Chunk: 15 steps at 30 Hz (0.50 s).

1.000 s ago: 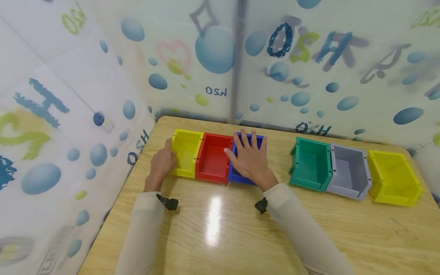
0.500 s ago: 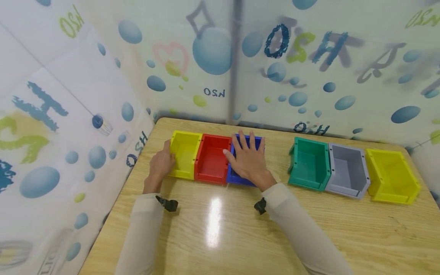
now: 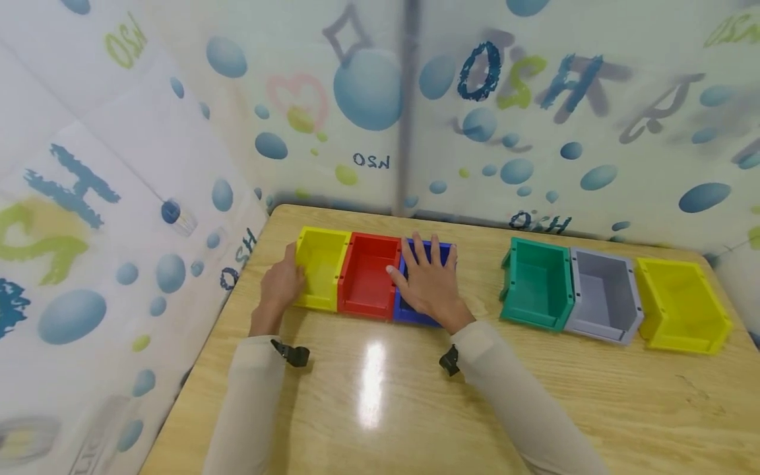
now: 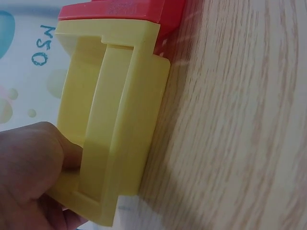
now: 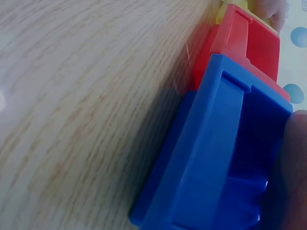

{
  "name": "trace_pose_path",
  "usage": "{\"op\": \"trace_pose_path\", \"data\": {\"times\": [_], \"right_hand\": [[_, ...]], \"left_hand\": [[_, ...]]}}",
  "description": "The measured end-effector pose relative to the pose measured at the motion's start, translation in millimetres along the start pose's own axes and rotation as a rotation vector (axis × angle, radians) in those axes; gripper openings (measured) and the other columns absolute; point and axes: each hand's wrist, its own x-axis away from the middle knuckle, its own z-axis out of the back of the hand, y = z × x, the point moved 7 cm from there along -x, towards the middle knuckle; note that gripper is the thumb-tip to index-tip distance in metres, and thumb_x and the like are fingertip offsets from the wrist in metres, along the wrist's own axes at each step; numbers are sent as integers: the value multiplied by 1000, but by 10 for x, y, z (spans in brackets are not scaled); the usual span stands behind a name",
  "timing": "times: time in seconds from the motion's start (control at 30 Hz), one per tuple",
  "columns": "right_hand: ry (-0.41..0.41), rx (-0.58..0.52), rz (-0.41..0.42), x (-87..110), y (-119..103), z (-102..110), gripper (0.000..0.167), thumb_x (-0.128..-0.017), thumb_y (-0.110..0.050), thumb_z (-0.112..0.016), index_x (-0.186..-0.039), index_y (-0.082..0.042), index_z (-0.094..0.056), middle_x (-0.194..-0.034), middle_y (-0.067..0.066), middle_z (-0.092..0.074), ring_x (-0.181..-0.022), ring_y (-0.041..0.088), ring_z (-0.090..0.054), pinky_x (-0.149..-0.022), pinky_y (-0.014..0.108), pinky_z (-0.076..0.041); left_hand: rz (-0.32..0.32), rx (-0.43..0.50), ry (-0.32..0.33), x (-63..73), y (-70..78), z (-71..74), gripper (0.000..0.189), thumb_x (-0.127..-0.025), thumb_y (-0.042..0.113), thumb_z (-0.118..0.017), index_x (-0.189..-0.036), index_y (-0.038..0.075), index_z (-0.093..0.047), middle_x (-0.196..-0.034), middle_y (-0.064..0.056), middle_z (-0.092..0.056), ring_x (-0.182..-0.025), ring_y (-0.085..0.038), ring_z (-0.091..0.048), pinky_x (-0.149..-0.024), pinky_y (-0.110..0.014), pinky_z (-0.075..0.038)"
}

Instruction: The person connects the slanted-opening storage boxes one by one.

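Note:
In the head view my left hand grips the left wall of a yellow plastic bin. The left wrist view shows the thumb inside that bin's wall and other fingers outside. A red bin stands against the yellow one. Beside the red bin, on its right, is a blue bin. My right hand lies spread over the blue bin, fingers straight across its opening. Much of the blue bin's inside is hidden under that hand in the head view.
On the right of the wooden table stands a second row: a green bin, a grey bin and another yellow bin. A gap separates the rows. Patterned walls close off the back and left.
The blue bin has slid slightly toward me under my right hand. My left hand keeps its grip on the yellow bin. The right-hand row looks the same.

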Motion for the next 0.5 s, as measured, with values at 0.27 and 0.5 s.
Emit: {"op": "trace_pose_path", "data": {"times": [0.27,0.5], "right_hand": [[-6,-5,-27,24,25,36,79,-98,-67,-18,-161,-21,-9,-168,7,-2,-151,42,5,-113,68,7],[7,-15,10,30,23,2,81,-97,-71,-16,-161,-22,-9,-168,7,0,-151,42,4,-113,66,7]], "left_hand": [[3,8,-9,-3,37,-9,56,-103,17,-41,-154,7,-19,-114,-28,-62,-81,-36,-56,-75,-48,-44],[16,17,-7,-12,-28,-42,57,-103,18,-40,-155,9,-17,-116,-28,-61,-82,-36,-55,-75,-49,-43]]}}
